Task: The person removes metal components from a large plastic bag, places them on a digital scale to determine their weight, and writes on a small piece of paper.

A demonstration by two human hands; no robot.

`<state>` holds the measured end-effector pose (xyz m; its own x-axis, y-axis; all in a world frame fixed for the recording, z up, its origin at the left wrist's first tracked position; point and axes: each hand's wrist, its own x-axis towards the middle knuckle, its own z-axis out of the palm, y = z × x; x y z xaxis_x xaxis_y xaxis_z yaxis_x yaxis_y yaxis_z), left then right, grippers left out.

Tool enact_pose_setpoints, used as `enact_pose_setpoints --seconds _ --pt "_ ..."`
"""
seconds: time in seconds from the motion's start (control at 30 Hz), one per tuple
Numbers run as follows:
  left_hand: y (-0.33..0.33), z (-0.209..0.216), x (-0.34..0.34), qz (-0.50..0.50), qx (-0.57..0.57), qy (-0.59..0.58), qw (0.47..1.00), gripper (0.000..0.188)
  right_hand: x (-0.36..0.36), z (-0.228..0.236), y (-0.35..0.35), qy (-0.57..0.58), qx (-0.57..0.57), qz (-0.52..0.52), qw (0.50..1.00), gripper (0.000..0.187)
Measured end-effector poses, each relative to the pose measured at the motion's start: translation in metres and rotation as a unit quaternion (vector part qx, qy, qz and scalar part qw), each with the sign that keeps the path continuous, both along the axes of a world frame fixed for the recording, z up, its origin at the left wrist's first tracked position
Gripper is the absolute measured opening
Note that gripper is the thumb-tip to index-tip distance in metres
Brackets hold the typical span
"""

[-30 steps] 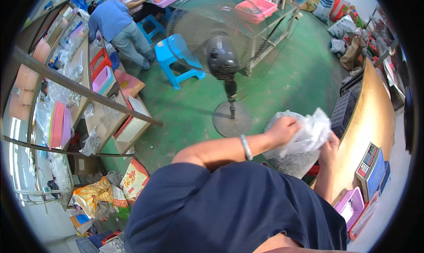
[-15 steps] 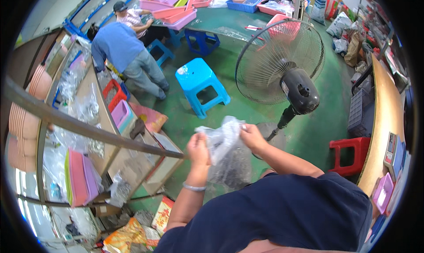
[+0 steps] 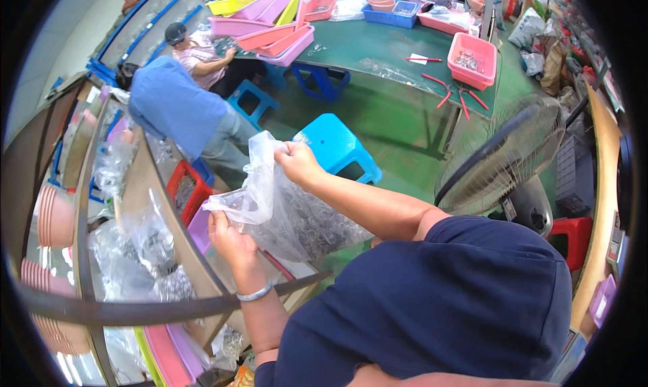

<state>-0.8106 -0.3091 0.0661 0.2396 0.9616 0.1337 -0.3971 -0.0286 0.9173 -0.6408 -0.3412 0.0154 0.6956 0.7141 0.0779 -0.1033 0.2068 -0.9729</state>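
Observation:
A clear plastic bag (image 3: 297, 218) hangs between my two hands, its lower part bulging with many small dark or metallic pieces too small to name. My left hand (image 3: 231, 240) pinches the rim of the bag on the near left side. Higher up and farther off, my right hand (image 3: 297, 163) grips the opposite side of the rim. The mouth of the bag looks spread between them. Just below the left hand runs a curved metal bar (image 3: 169, 309) of the shelving.
A green worktable (image 3: 378, 49) holds stacked trays, pliers (image 3: 442, 86) and a pink basin (image 3: 472, 59). A blue stool (image 3: 334, 144) stands ahead, a fan (image 3: 506, 150) at right. At left, a person in blue (image 3: 175, 103) bends by shelves holding a red basket (image 3: 185, 191).
My hands have moved left with the bag and drawn apart, and its mouth is wider. The view has shifted, showing more of the worktable. The fan head now faces another way.

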Motion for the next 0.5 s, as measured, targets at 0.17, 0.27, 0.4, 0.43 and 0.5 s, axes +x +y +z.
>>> enact_pose_setpoints --seconds 0.17,0.27,0.4,0.43,0.5 --pt "0.073 0.009 0.089 -0.032 -0.018 -0.005 0.999 0.027 0.079 0.000 0.055 0.018 0.041 -0.073 0.996 0.020" --pt "0.128 0.016 0.156 -0.092 -0.012 -0.029 0.995 0.027 0.141 -0.009 0.086 -0.032 0.039 -0.151 0.987 0.019" --pt "0.190 0.015 0.255 -0.162 -0.029 -0.043 0.985 0.023 0.224 0.000 0.113 -0.017 0.058 -0.229 0.972 0.022" --pt "0.202 0.021 0.281 -0.193 -0.017 -0.046 0.980 0.023 0.245 0.009 0.118 -0.050 0.053 -0.262 0.962 0.022" --pt "0.223 0.029 0.331 -0.249 0.003 -0.047 0.967 0.023 0.283 0.027 0.122 -0.108 0.037 -0.325 0.939 0.022"
